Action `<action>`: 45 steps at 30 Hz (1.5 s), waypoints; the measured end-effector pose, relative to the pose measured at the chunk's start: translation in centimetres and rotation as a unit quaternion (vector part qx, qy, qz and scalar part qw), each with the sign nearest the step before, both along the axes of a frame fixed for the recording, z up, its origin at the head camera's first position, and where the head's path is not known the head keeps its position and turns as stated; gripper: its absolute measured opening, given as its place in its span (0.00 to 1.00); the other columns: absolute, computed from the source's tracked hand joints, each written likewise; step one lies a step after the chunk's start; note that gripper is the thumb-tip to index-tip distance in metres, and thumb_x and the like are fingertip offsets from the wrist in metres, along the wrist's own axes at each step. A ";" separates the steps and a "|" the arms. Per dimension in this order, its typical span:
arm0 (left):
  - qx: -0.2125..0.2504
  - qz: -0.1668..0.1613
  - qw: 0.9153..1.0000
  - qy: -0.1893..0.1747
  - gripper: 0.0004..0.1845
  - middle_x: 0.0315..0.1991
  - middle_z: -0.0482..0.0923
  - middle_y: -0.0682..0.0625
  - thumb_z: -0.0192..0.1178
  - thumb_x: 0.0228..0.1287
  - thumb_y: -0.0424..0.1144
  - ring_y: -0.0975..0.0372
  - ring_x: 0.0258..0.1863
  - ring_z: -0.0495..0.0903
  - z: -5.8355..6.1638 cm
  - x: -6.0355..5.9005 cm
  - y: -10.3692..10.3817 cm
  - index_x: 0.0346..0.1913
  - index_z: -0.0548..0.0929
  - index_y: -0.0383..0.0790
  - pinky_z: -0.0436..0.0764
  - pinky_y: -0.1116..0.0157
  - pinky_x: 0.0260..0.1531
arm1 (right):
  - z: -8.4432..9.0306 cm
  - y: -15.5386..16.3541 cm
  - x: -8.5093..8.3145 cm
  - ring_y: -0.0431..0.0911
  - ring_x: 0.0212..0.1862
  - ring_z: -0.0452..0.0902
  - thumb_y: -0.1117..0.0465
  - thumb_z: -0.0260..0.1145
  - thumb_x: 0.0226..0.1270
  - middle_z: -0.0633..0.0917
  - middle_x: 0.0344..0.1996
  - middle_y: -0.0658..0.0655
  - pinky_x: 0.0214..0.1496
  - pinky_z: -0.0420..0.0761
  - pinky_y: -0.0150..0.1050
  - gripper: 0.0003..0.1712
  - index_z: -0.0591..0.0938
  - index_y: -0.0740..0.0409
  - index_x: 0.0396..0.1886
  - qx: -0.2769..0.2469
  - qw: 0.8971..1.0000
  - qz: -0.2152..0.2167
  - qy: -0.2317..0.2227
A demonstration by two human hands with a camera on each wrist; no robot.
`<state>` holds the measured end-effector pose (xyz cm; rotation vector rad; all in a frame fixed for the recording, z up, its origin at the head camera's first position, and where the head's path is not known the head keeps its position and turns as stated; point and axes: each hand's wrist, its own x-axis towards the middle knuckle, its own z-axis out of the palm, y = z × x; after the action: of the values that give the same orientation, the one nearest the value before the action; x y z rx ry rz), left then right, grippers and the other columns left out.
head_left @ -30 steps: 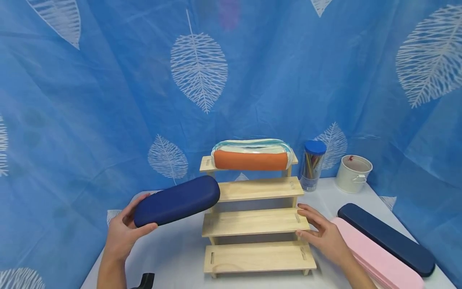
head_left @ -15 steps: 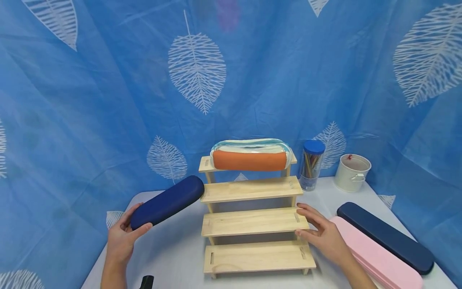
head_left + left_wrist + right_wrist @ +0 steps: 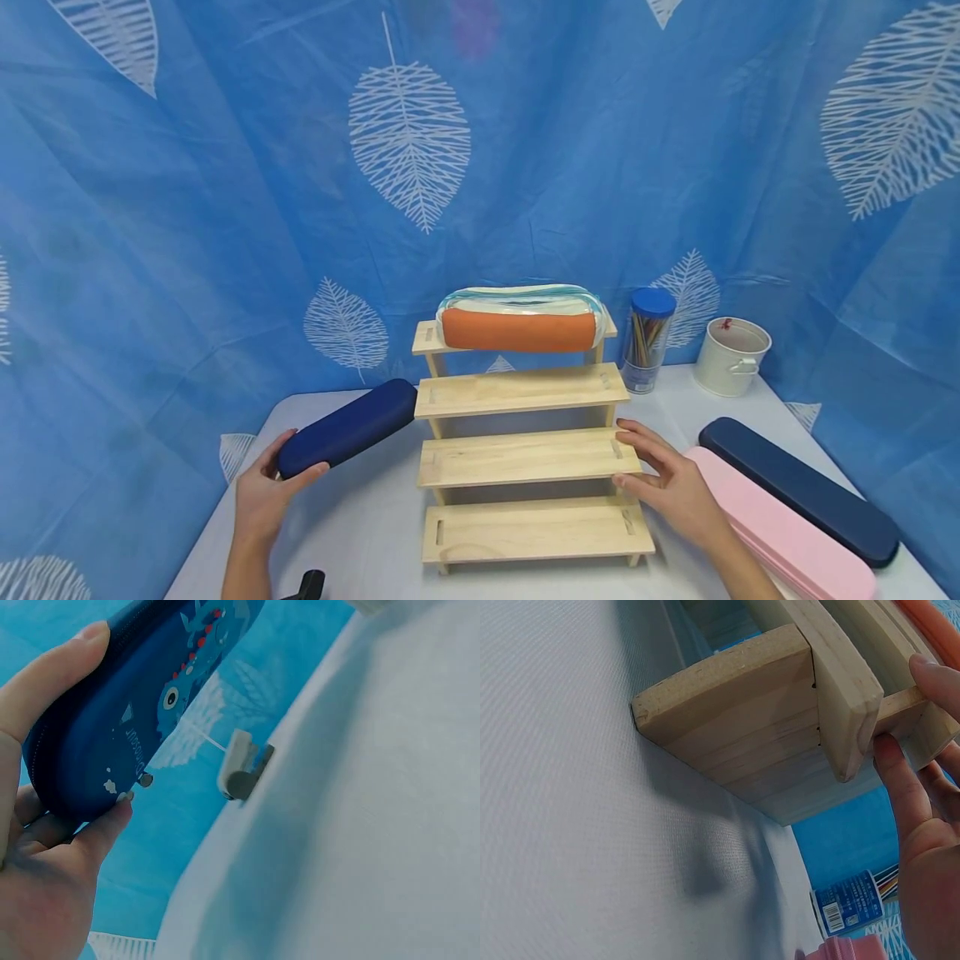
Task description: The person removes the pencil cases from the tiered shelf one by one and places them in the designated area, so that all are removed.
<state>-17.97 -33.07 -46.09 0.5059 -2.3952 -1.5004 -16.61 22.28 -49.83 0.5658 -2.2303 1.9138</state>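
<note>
left hand (image 3: 266, 492): grips the near end of the blue case (image 3: 347, 427), thumb on one side, fingers curled round the other. Left wrist view shows thumb (image 3: 45, 682) along the top edge and a fingertip under the printed face.
blue case: held off the table (image 3: 360, 533), tilted, far end higher and just beside the left end of the rack's second shelf from the top. Whether it touches the shelf: can't tell. Cartoon print on the side facing the wrist camera.
rack (image 3: 525, 454): wooden, four stepped shelves, centre of the table. Lower three shelves bare.
orange pouch (image 3: 519, 327): lies lengthwise on the top shelf, clear cover with teal trim on top of it.
right hand (image 3: 671, 483): fingers nearly straight, spread, holds nothing. Fingertips rest against the right end of the third shelf from the top; right wrist view shows fingers (image 3: 900, 780) touching the shelf end.
pencil tube (image 3: 649, 340): blue lid, upright, right of the rack, at the back.
white bucket (image 3: 731, 357): right of the tube, apart from it.
pink case (image 3: 780, 529): flat on the table, right of the right hand.
navy case (image 3: 798, 490): lies alongside the pink case, on its far right side.
</note>
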 end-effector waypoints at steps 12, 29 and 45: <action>0.013 0.000 1.000 -0.016 0.55 0.68 0.60 0.34 0.79 0.39 0.54 0.43 0.64 0.63 -1.5 -0.4 -0.1 0.72 0.63 0.43 0.70 0.47 0.58 | 0.1 -0.1 0.0 0.36 0.63 0.67 0.65 0.73 0.57 0.65 0.69 0.59 0.50 0.79 0.37 0.33 0.74 0.59 0.64 0.000 1.000 -0.010 -0.006; 0.011 -0.029 0.998 -0.057 0.59 0.69 0.57 0.32 0.80 0.37 0.53 0.41 0.65 0.60 -3.2 -0.7 -0.3 0.74 0.59 0.42 0.68 0.44 0.59 | 0.0 0.0 -0.1 0.36 0.63 0.67 0.66 0.72 0.58 0.64 0.69 0.60 0.50 0.80 0.38 0.34 0.73 0.61 0.65 -0.003 1.000 0.001 -0.001; -0.065 -0.038 0.993 -0.096 0.67 0.67 0.54 0.26 0.79 0.32 0.60 0.35 0.63 0.58 -4.2 -0.8 -0.1 0.73 0.54 0.33 0.62 0.38 0.59 | 0.1 -0.1 0.1 0.35 0.63 0.66 0.65 0.73 0.57 0.64 0.69 0.59 0.51 0.79 0.38 0.34 0.74 0.60 0.64 -0.003 1.000 -0.010 -0.010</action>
<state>-18.75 -33.14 -50.29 0.5594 -2.6664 -1.3696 -16.51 22.18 -49.70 0.5245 -2.2340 1.9234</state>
